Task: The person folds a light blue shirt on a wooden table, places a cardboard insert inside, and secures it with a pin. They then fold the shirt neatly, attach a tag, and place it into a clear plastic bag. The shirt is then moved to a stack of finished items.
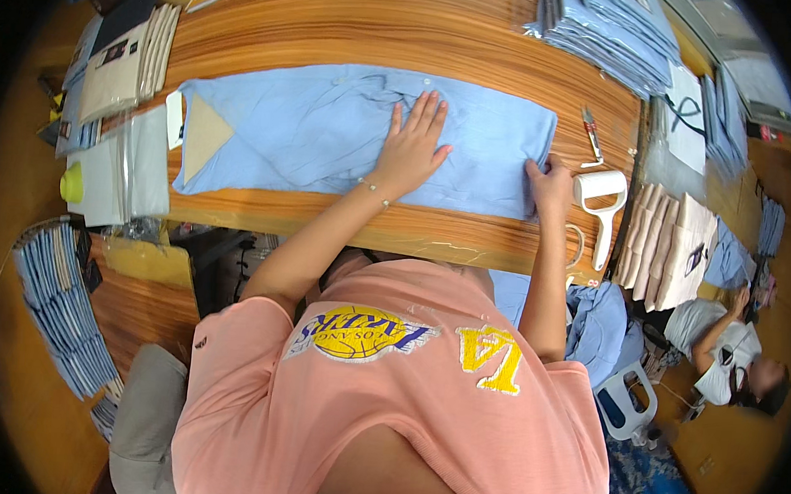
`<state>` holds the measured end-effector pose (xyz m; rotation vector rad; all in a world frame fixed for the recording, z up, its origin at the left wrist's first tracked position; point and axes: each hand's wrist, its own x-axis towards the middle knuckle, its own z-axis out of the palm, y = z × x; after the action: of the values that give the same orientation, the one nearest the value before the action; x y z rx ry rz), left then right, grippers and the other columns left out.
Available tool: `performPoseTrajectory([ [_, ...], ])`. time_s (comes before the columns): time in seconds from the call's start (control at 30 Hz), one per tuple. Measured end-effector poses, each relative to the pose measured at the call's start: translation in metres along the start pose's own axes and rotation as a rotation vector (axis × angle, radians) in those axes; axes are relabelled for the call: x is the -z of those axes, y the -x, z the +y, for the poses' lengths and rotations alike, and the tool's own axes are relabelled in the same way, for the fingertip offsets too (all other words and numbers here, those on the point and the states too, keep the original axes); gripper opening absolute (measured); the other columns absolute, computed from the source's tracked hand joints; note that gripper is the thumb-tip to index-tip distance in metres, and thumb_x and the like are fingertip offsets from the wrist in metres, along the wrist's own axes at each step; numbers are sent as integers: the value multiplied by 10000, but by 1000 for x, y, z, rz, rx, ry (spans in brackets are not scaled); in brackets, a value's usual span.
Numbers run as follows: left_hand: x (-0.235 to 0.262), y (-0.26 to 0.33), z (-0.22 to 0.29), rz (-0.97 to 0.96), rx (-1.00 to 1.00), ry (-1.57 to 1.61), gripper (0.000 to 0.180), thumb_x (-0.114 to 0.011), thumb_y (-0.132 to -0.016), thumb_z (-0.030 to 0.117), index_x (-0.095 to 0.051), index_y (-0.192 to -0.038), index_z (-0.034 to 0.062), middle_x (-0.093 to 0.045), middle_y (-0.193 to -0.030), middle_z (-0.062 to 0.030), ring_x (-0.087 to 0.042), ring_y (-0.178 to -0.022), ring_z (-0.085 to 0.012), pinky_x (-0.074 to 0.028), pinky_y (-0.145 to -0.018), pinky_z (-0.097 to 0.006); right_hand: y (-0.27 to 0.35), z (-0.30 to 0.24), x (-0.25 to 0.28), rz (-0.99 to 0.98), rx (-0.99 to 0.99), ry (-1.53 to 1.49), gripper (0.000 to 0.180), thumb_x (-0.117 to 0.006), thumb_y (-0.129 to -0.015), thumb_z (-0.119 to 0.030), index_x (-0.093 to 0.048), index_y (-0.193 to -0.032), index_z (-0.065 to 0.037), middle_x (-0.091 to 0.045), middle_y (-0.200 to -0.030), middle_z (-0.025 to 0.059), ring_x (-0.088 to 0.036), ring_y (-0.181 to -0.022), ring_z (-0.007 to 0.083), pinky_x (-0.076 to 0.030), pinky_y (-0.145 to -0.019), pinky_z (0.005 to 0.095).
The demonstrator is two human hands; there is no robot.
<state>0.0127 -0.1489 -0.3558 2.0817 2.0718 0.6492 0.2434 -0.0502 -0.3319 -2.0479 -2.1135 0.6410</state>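
A light-blue shirt (293, 141) lies folded into a long strip across the wooden table, creased around its middle, with a small pale button near its far edge. A beige triangular patch (205, 140) shows at its left end. My left hand (412, 153) rests flat on the middle of the cloth, fingers spread. At the shirt's right end, my right hand (551, 184) is closed on the edge, thumb and fingers pinching the fabric. A white lint roller (602, 205) lies just right of that hand, with red-handled thread snips (591, 132) beyond it.
Bagged blue garments (608, 34) are piled at the back right. Folded beige garments (672, 241) stand at the right; more beige ones (131, 59) sit at the left beside clear plastic bags (142, 164). Another person (724, 349) is at the far right. The wooden table's front edge (432, 242) runs before me.
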Motion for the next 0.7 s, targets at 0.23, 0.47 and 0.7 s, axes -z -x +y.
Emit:
performPoseTrajectory([
  [0.23, 64, 4, 5, 108, 30, 676, 361, -544, -890, 145, -487, -1208, -16, -533, -1192, -151, -501, -1118, -272, -400, -952, -383, 4, 5, 5, -131, -120, -994, 353, -646, -799, -128, -523, -1083, 40, -653, -958, 149, -638, -799, 249, -514, -729, 363],
  [0.47, 72, -2, -26, 4, 498, 1308, 297, -432, -971, 210, -507, -1166, -1, -602, -1050, -113, -584, -964, -167, -479, -825, -304, -6, 18, 19, -705, -121, -1448, 678, -611, -790, -13, -301, -1393, -2, -522, -1240, 127, -556, -1093, 204, -481, -911, 337],
  [0.7, 53, -8, -35, -363, 699, 1825, 490, -520, -933, 347, -462, -1237, -33, -563, -1182, -143, -577, -1019, -196, -471, -878, -316, 22, -93, 43, -1149, 168, -1236, 687, -610, -844, -76, -257, -1434, -84, -489, -1245, 133, -557, -1081, 193, -490, -884, 297],
])
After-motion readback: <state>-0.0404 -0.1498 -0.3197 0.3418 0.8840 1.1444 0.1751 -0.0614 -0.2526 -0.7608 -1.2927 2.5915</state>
